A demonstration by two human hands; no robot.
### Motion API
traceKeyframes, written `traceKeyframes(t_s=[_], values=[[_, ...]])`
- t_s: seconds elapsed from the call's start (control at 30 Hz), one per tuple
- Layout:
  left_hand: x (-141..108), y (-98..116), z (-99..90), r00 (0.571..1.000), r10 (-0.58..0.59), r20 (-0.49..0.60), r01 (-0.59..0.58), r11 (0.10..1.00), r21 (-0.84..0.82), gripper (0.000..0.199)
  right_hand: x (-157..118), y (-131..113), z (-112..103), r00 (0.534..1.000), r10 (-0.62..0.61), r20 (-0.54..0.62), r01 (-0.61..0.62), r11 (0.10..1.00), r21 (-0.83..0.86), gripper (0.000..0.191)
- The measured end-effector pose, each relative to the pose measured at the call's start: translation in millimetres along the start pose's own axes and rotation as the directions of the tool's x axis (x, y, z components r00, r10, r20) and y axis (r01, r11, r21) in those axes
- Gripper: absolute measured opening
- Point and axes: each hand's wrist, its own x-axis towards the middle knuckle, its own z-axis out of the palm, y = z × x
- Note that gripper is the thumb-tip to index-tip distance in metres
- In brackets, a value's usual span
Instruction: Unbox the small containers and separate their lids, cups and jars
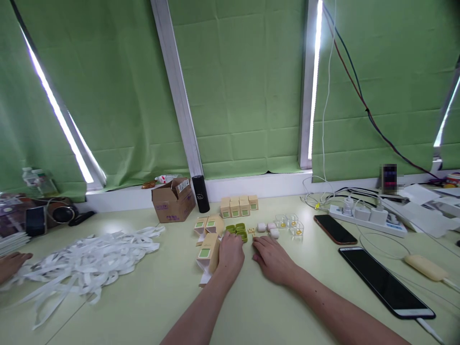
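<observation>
My left hand (pixel 232 251) rests on the table with its fingers curled, right at the near edge of several small green boxes (pixel 235 229). What the fingers hold, if anything, is hidden. To its left, and partly behind it, stands a beige carton with a green label (pixel 209 250). My right hand (pixel 273 258) lies low on the table, fingers stretched out and thumb apart. Its fingertips are beside tiny gold-coloured pieces (pixel 251 231). Beyond it sit several whitish-pink cubes (pixel 271 227) and clear little boxes with gold bits inside (pixel 296 229).
More beige cartons (pixel 235 207) stand at the back, near a brown cardboard box (pixel 174 201) and a black cylinder (pixel 200 194). White ribbon strips (pixel 97 261) heap at left, by another person's hand (pixel 13 264). Two phones (pixel 386 282) and a power strip (pixel 368 218) lie right.
</observation>
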Motion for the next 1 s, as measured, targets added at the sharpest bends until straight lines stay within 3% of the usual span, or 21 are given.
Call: traceKeyframes(t_s=[0.2,0.37,0.6,0.83,1.0], values=[[-2.9,3.4,-10.3,0.999,-0.008,-0.031,0.008,1.0,0.001,0.033,0.0,1.6,4.7,1.0,0.002,0.007,-0.002,1.0,-0.007,0.022],[-8.5,7.7,-16.9,0.998,0.051,-0.04,-0.052,0.998,-0.027,0.031,-0.3,-0.4,1.6,1.0,0.008,0.01,-0.008,1.0,-0.002,0.023],[-8.8,7.9,-16.7,1.0,0.02,-0.002,-0.02,1.0,-0.012,0.029,-0.7,-1.1,0.2,1.0,0.004,0.014,-0.004,1.0,-0.001,0.023],[-9.9,8.9,-17.5,0.999,0.042,0.032,-0.045,0.993,0.105,0.031,-0.9,-1.0,1.0,1.0,-0.002,0.006,0.002,1.0,0.004,0.02],[-12.5,9.6,-17.5,0.998,0.057,0.009,-0.057,0.997,0.056,0.028,-0.9,-2.5,-3.0,1.0,-0.001,-0.002,0.001,1.0,0.015,0.017]])
